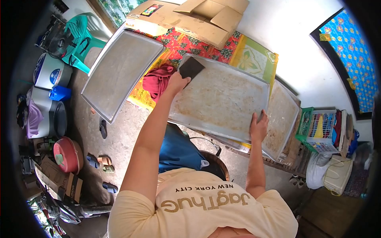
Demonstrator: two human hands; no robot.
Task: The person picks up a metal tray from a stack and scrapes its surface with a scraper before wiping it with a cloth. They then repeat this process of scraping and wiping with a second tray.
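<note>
Head view: the left hand (177, 82) is closed round a dark scraper (191, 66), laid flat on the far corner of the crusted baking tray (222, 99). The right hand (258, 127) clamps the tray's near edge, fingers curled over it, probably to steady the tilted tray against the pressure.

Three metal trays show: the left tray (119, 71), the middle tray (226, 99) and the right tray (282, 119). One black scraper (191, 66), one red cloth (156, 81), one green chair (81, 37), one green basket (304, 123), one pink basin (67, 154). Two hands: left hand (177, 82), right hand (258, 127).
</note>
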